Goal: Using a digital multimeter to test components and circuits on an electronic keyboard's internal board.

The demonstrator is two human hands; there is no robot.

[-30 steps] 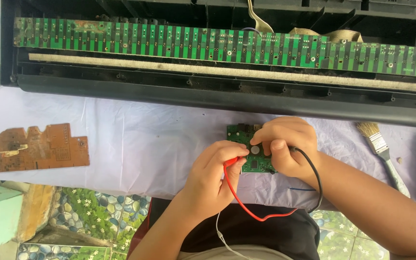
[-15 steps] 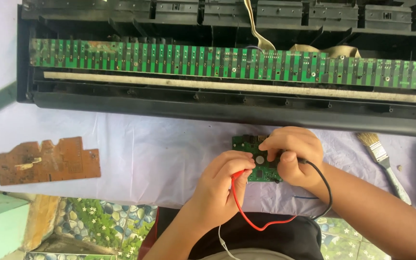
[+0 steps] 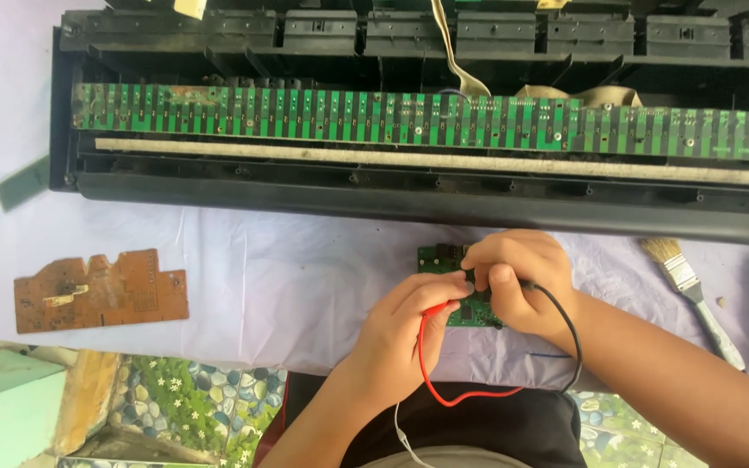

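A small green circuit board lies on the white cloth, mostly covered by both hands. My left hand pinches a red test probe, whose red lead loops down toward my lap. My right hand grips a black test probe with its black lead curving back along my wrist. Both probe tips meet over the small board; the exact contact points are hidden by my fingers.
An opened black keyboard case with a long green contact board spans the top. A brown circuit board lies at left, a paintbrush at right. The white cloth ends at the table's near edge.
The view has shifted, so everything sits further right and lower in frame. Both hands stay on the small green board with the probes; their grip looks the same.
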